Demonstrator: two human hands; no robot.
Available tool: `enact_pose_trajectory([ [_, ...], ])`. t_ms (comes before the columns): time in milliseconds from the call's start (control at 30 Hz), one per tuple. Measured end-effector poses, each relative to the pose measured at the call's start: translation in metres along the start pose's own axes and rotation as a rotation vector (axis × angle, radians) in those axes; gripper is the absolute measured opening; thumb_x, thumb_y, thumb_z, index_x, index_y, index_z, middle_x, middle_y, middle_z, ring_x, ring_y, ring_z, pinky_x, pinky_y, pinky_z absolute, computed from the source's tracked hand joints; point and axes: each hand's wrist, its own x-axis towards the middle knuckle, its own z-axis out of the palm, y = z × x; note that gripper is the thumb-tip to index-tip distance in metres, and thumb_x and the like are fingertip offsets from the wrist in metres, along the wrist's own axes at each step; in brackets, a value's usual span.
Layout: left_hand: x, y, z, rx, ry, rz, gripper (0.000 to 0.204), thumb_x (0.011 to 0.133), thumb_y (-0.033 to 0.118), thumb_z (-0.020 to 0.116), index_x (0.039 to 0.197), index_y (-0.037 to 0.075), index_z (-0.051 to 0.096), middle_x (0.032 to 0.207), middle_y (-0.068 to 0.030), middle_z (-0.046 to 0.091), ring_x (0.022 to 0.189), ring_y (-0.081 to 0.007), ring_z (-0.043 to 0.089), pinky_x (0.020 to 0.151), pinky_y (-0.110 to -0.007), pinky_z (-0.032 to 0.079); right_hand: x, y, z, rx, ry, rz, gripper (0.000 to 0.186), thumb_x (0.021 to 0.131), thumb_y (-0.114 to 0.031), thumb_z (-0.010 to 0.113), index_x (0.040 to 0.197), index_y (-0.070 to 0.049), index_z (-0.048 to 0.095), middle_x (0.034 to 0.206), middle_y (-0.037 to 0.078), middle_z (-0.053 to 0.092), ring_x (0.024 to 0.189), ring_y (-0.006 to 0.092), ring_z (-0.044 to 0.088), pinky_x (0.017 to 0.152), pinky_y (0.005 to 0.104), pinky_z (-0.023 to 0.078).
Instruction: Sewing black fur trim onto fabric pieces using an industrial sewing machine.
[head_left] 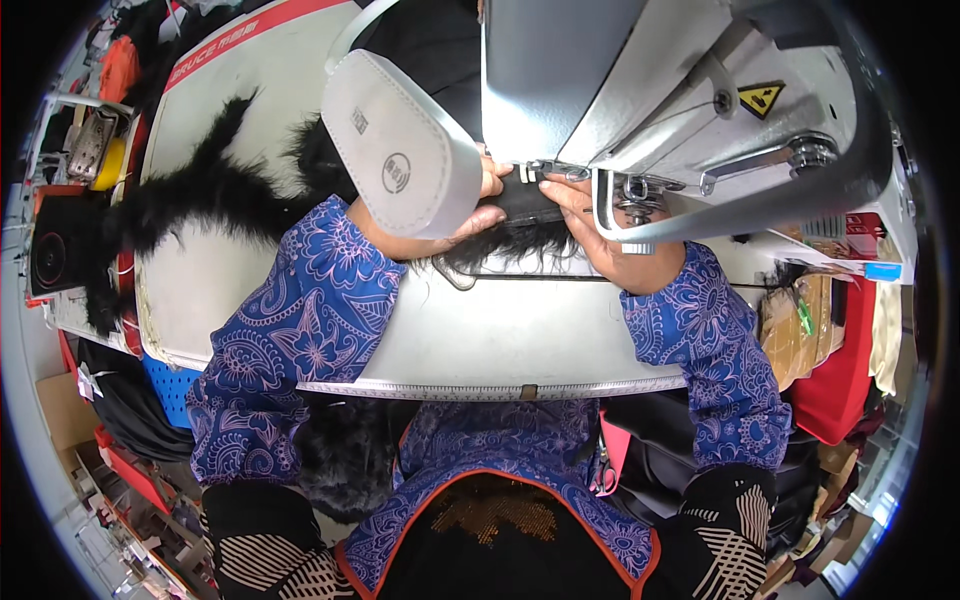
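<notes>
Black cloth (525, 203) lies on the tabletop (480, 335), under the sewing machine (560, 85) and right at the presser foot (530, 173). Visible seam edge runs crosswise, left to right, nearly parallel to the near table edge. Fur trim (520, 241) along it points toward the wearer, hairs loose over the pale surface. More dark cloth reaches away behind the machine's left side; full length hidden, so whole-piece axis uncertain.

Left hand (472, 226): thumb and fingers parted, tips on the cloth left of the foot. Right hand (605, 255): thumb and forefinger close to the foot's right side, touching the cloth. Cannot tell whether either grip pinches or only presses.

In the way: white stitched panel (405, 145) covers much of the left hand; grey metal bar (740, 236) and thread fittings cross over the right.

Around: long black fur strip (205, 195) trails across the tabletop at left, bent, one end pointing away. Measuring strip (430, 390) follows the near edge. Dark speaker (55, 250) and yellow roll (110, 165) far left; red bin (838, 375) right. Scissors (604, 475) below the table edge.
</notes>
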Motion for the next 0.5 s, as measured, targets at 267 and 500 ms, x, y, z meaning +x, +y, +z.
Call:
enact_pose_trajectory([
  [267, 0.001, -0.009, 0.012, 0.058, 0.127, 0.052, 0.036, 0.084, 0.030, 0.078, 0.111, 0.008, 0.070, 0.108, -0.0124, 0.067, 0.103, -0.0325, 0.063, 0.090, -0.044, 0.051, -0.003, 0.009, 0.005, 0.003, 0.027, -0.006, 0.040, 0.073, -0.014, 0.073, 0.113, -0.017, 0.071, 0.087, 0.014, 0.067, 0.082, 0.0353, 0.065, 0.073, 0.0460, 0.054],
  [500, -0.011, -0.018, 0.016, 0.012, 0.069, 0.046, 0.041, 0.082, 0.038, 0.080, 0.109, 0.009, 0.071, 0.112, -0.0100, 0.067, 0.110, -0.0324, 0.061, 0.094, -0.045, 0.051, -0.001, 0.003, 0.004, 0.050, 0.074, -0.010, 0.039, 0.075, -0.014, 0.072, 0.114, -0.012, 0.071, 0.092, 0.016, 0.068, 0.083, 0.0361, 0.066, 0.075, 0.0450, 0.054],
])
